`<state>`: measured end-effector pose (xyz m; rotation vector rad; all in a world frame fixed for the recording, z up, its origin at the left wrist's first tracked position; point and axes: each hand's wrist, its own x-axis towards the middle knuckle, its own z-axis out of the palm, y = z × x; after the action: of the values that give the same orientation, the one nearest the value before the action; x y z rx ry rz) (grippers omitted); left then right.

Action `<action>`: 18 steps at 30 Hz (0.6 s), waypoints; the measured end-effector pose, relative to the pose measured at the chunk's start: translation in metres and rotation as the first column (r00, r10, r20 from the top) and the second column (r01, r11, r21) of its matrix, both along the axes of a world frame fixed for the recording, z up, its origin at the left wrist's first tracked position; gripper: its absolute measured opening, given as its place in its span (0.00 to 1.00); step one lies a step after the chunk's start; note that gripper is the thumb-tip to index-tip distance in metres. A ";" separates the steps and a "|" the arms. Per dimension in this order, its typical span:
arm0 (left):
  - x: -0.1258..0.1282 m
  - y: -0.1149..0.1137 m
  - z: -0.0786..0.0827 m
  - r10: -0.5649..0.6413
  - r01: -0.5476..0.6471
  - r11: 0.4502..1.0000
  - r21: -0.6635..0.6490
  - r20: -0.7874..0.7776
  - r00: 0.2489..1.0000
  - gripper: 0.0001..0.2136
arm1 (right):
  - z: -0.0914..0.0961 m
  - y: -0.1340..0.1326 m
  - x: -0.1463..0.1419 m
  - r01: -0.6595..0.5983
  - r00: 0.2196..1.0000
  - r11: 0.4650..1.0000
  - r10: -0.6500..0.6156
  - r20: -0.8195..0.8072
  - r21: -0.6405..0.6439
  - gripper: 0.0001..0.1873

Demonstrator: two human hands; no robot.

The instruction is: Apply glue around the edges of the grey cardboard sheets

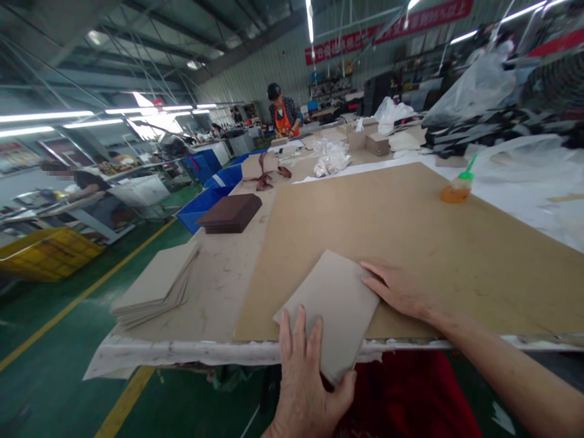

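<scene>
A flat grey-beige rectangular panel (pixel 337 304) lies at a slant on the brown board (pixel 387 219), its near corner jutting past the table's front edge. My left hand (pixel 305 377) grips this near end, with spread fingers on top and the thumb at the near corner. At the panel's right edge rests my right hand (pixel 396 292), fingers stretched out and their tips touching the edge. Over to the left sits a stack of similar grey-beige panels (pixel 157 280), somewhat fanned. Behind that stack is a neat pile of dark brown panels (pixel 232 210).
A small bottle of orange liquid with a green nozzle (pixel 457 182) stands on the board's right side. Crumpled clear plastic (pixel 331 157) and a tied beige bundle (pixel 262 167) lie farther back. Blue bins (pixel 201 207) flank the table's left. A person in an orange apron (pixel 286 115) works beyond.
</scene>
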<state>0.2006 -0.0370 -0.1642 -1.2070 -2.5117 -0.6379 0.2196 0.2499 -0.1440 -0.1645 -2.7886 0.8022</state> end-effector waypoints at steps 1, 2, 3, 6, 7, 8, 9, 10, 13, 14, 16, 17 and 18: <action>-0.007 -0.003 0.004 -0.045 0.045 0.999 -0.023 0.022 0.999 0.38 | -0.003 -0.002 0.009 0.033 0.999 0.999 -0.033 -0.005 0.001 0.28; -0.016 -0.007 0.008 -0.100 0.103 0.994 -0.047 0.054 0.993 0.38 | -0.005 -0.005 0.019 0.068 0.998 0.998 -0.068 -0.012 0.002 0.28; -0.027 -0.010 0.013 -0.164 0.171 0.983 -0.069 0.094 0.982 0.39 | -0.009 -0.007 0.029 0.102 0.995 0.995 -0.102 -0.020 -0.001 0.28; -0.060 -0.020 0.028 -0.310 0.337 0.935 -0.108 0.211 0.927 0.38 | -0.017 -0.013 0.057 0.170 0.984 0.985 -0.171 -0.043 -0.038 0.28; -0.069 -0.023 0.031 -0.322 0.354 0.929 -0.111 0.235 0.917 0.38 | -0.018 -0.013 0.064 0.178 0.983 0.982 -0.180 -0.041 -0.064 0.28; -0.076 -0.025 0.034 -0.322 0.358 0.927 -0.111 0.251 0.913 0.37 | -0.018 -0.012 0.069 0.178 0.983 0.979 -0.182 -0.034 -0.097 0.29; -0.081 -0.027 0.035 -0.319 0.357 0.928 -0.111 0.261 0.911 0.36 | -0.016 -0.010 0.072 0.178 0.983 0.975 -0.183 -0.023 -0.133 0.28; -0.084 -0.028 0.035 -0.317 0.355 0.928 -0.109 0.266 0.910 0.35 | -0.014 -0.006 0.072 0.178 0.983 0.970 -0.182 -0.010 -0.168 0.28; -0.083 -0.028 0.031 -0.319 0.350 0.932 -0.090 0.250 0.914 0.34 | -0.001 0.011 0.059 0.204 0.979 0.953 -0.203 0.030 -0.223 0.27; -0.081 -0.027 0.028 -0.317 0.343 0.937 -0.074 0.237 0.918 0.34 | 0.004 0.018 0.050 0.211 0.977 0.953 -0.206 0.047 -0.216 0.26; -0.079 -0.027 0.022 -0.302 0.315 0.949 -0.030 0.205 0.931 0.34 | 0.012 0.030 0.028 0.193 0.980 0.963 -0.181 0.079 -0.188 0.25; -0.078 -0.026 0.019 -0.292 0.299 0.954 -0.008 0.192 0.937 0.34 | 0.015 0.034 0.015 0.171 0.983 0.969 -0.156 0.093 -0.176 0.25; -0.079 -0.027 0.017 -0.277 0.279 0.960 0.011 0.184 0.943 0.34 | 0.018 0.038 0.002 0.144 0.986 0.975 -0.128 0.104 -0.169 0.25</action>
<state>0.1221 -0.0635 -0.1474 -1.5947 -2.5161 -0.8340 0.2219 0.2881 -0.1263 -0.4295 -2.7515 1.0308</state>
